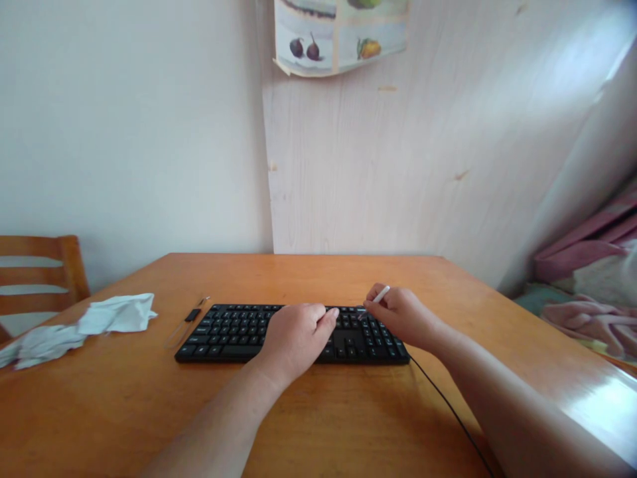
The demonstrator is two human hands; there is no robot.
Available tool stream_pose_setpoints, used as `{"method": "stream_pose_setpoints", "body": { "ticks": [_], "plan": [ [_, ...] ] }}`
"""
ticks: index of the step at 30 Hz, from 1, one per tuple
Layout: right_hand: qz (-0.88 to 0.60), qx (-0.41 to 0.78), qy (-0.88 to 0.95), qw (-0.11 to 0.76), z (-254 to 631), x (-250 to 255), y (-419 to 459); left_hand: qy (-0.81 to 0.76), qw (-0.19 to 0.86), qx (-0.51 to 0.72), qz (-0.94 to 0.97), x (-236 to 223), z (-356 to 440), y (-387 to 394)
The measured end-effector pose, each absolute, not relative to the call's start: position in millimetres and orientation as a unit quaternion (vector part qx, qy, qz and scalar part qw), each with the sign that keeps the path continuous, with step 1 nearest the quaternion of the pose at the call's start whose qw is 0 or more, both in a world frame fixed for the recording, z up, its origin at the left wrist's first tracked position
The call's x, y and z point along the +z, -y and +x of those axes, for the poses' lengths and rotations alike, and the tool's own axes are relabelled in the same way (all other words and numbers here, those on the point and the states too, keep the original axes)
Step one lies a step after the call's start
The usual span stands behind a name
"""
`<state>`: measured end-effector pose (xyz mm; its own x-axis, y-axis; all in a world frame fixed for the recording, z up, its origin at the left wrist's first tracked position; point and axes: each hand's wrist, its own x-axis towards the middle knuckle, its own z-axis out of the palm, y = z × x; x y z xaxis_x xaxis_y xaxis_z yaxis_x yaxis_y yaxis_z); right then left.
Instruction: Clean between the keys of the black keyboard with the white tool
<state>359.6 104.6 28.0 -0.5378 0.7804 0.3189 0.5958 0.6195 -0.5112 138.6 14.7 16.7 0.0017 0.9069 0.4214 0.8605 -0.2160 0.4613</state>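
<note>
A black keyboard (231, 332) lies flat on the wooden table in front of me. My left hand (297, 337) is over its middle, fingers curled under and thumb pointing right. Whatever the left fingers hold, if anything, is hidden beneath the hand. Over the right part of the keys, my right hand (391, 311) pinches a slim white pen-shaped tool (381, 294). Its lower end points down toward the keys near the number pad; I cannot make out exactly what the tip is or whether it touches.
Crumpled white cloths (117, 313) lie at the left of the wooden table (318, 398). Between them and the keyboard is a small thin tool with a black middle (193, 315). A black cable (450, 406) runs toward me from the right. A chair (74, 269) stands far left.
</note>
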Motion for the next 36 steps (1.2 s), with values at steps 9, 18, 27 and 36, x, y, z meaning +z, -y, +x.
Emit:
{"method": "stream_pose_setpoints", "body": {
  "ticks": [9, 18, 27, 36],
  "plan": [
    [-0.388, 0.195, 0.877, 0.208, 359, 40, -83, -0.628, 0.047, 0.343, 0.697, 16, 135, -17],
    [-0.357, 0.445, 0.793, 0.214, 363, 45, -81, -0.558, 0.107, 0.346, 0.746, 20, 146, -10],
    [-0.304, 0.591, 0.656, 0.359, 349, 36, -77, -0.487, 0.302, 0.327, 0.751, 18, 159, -5],
    [-0.313, 0.659, 0.502, 0.465, 350, 37, -92, -0.501, 0.35, 0.359, 0.706, 23, 154, -4]
  ]
}}
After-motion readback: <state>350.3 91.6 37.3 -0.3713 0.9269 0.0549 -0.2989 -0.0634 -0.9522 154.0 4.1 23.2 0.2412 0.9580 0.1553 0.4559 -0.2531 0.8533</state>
